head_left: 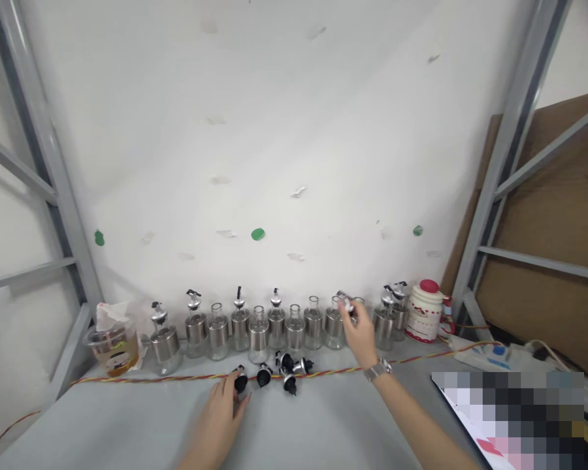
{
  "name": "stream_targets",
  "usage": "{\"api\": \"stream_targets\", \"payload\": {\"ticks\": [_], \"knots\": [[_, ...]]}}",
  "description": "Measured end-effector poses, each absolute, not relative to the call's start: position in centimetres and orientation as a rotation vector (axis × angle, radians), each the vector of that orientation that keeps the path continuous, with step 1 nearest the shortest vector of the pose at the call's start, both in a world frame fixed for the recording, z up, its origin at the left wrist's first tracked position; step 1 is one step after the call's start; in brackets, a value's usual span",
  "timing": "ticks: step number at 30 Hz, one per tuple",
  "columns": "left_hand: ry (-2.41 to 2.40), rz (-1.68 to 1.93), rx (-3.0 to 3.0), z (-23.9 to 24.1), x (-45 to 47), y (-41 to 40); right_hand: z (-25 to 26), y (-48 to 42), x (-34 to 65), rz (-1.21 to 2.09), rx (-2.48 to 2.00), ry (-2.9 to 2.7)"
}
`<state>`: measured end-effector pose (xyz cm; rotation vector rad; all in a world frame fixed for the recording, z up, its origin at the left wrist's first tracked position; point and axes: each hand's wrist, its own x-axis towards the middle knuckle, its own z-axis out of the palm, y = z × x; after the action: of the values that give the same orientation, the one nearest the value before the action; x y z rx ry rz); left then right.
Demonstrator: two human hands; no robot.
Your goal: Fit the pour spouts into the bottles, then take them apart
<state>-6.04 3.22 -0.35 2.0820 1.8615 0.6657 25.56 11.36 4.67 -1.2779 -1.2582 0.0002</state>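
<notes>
My right hand [360, 334] is closed on a silver pourer stopper [345, 301] at the mouth of a glass bottle [334, 325] with a steel band. Whether the stopper sits in the neck I cannot tell. My left hand [221, 412] rests low on the table, thumb and fingers around a black and silver pourer stopper [240, 380]. To its right lie several loose stoppers, among them one on its own [263, 375] and one in a small cluster [288, 381]. Bottles stand in a row by the wall; some carry stoppers, such as the leftmost bottle [164, 344], others have open necks [258, 333].
A plastic tub [112, 349] with amber contents stands at the left end. On the right are a cream jar with a red lid [424, 312], a power strip [485, 356] and a blurred-out flat device [509, 418]. A twisted red-yellow cord [186, 378] crosses the table [127, 424].
</notes>
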Motion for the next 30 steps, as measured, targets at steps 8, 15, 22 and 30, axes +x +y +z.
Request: {"api": "stream_targets", "payload": {"ticks": [8,15,22,30], "knots": [[1.881,0.671,2.141,-1.0,-6.0,3.6,-3.3,8.4,24.4,0.218,-1.389,-1.615],[1.870,0.695,2.138,-1.6,-6.2,3.9,-2.9,8.3,25.4,0.266,-1.374,-1.740],[1.847,0.735,2.148,-2.2,-6.4,4.1,-2.1,7.8,26.5,0.158,-1.323,-1.689],[1.853,0.693,2.136,-1.4,-6.2,3.7,4.0,11.5,33.4,-0.356,-1.465,-0.894]]}}
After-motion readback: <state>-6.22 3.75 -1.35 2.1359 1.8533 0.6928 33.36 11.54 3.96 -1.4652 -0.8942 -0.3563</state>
